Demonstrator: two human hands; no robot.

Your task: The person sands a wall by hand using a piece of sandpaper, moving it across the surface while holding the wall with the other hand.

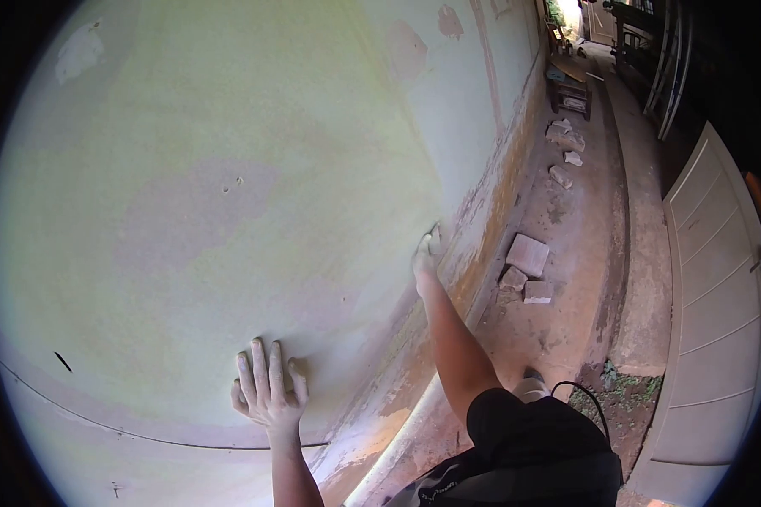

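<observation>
My left hand (pixel 269 390) lies against the pale green wall (pixel 313 211), its fingers spread and dusted with white powder. Nothing is in it. Farther along the wall, close to its worn lower edge, is my right hand (pixel 425 258), also pale with dust. Its fingers are bunched together and pressed on the wall surface. What they hold, if anything, is too small to make out. Between the hands and above them the wall shows pinkish faded patches and two small holes (pixel 232 185). A dark crack (pixel 161 441) runs across the wall near my left hand.
Along the floor beside the wall lie a square block (pixel 528 254), smaller broken pieces (pixel 539 292) and rubble (pixel 564 135). A small stand (pixel 572 100) holds things farther off. A light panelled door (pixel 710 313) leans at the right, with metal poles (pixel 670 76) behind.
</observation>
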